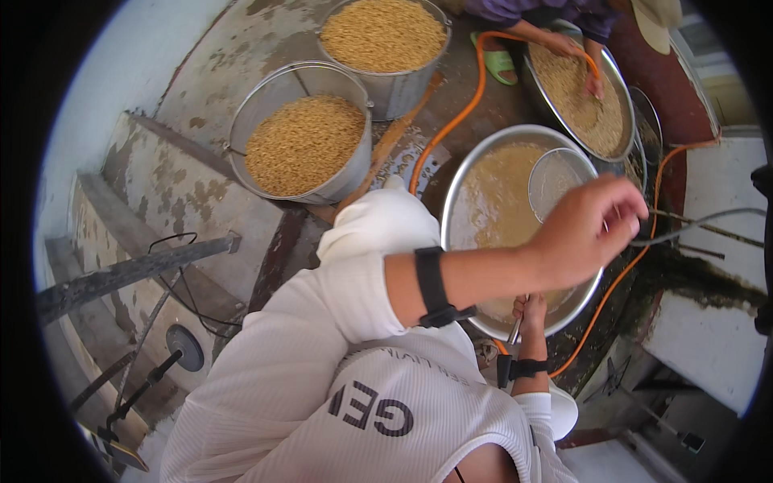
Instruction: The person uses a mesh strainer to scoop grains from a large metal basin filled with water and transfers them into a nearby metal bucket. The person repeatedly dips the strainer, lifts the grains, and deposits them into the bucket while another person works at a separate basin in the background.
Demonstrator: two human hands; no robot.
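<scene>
My left hand [580, 235] reaches across the large metal basin [452, 205], above its right side. Its fingers are curled, and whether anything is pinched between them is unclear. Lower down, my right hand [532, 309] grips a metal handle [515, 332] at the basin's near rim. That handle passes behind my left forearm, apparently to the round mesh strainer [551, 181] over the basin. Cloudy tan water [498, 202] with foam fills the basin. Part of the strainer is hidden by my left hand.
Two metal buckets [362, 166] [395, 96] hold yellowish grains. Another person's hands [561, 45] hold an orange hose [459, 118] over a grain-filled basin [628, 130]. Concrete steps [172, 160] and a metal bar [139, 265] stand left.
</scene>
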